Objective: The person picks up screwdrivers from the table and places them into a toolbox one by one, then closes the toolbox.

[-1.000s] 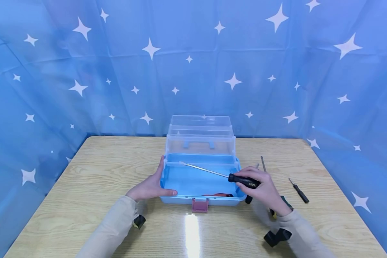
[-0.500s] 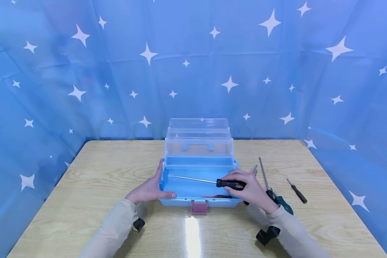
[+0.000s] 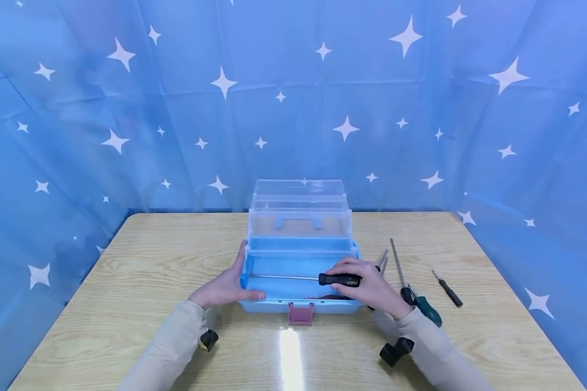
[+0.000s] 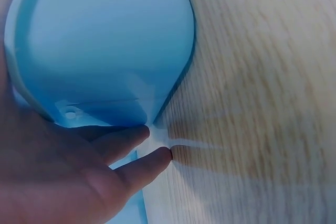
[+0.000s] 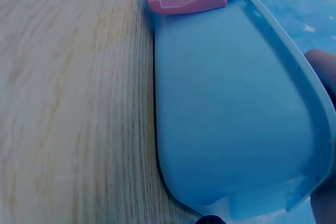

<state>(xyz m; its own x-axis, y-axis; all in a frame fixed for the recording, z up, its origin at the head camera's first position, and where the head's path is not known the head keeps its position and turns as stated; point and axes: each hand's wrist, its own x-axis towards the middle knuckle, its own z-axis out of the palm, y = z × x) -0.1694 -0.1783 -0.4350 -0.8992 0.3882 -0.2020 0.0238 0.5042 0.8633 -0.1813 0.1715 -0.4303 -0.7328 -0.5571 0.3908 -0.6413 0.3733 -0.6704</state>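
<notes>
A blue toolbox [image 3: 259,307] stands on the table with its clear lid [image 3: 300,224] raised at the back. My left hand [image 3: 222,289] grips its left end, the thumb along the front rim. In my right hand [image 3: 364,281] is a screwdriver, pinched by its black handle [image 3: 329,279]; its metal shaft points left, low over or inside the box. Near the front wall inside lies a red-handled tool [image 3: 330,297], partly hidden. The left wrist view shows fingers [image 4: 139,169] against the box. Only the box's outer wall [image 5: 231,103] and part of a hand appear in the right wrist view.
Right of the box lie a long black-handled screwdriver [image 3: 398,262], a green-handled tool [image 3: 428,311] and a small black screwdriver [image 3: 450,292]. Metal tips [image 3: 383,260] of another tool show behind my right hand. A pink latch [image 3: 300,314] hangs at the box's front.
My right hand has moved left and lowered the screwdriver toward the box floor, and its shaft has turned from slanted to nearly level. My left hand keeps its hold on the box.
</notes>
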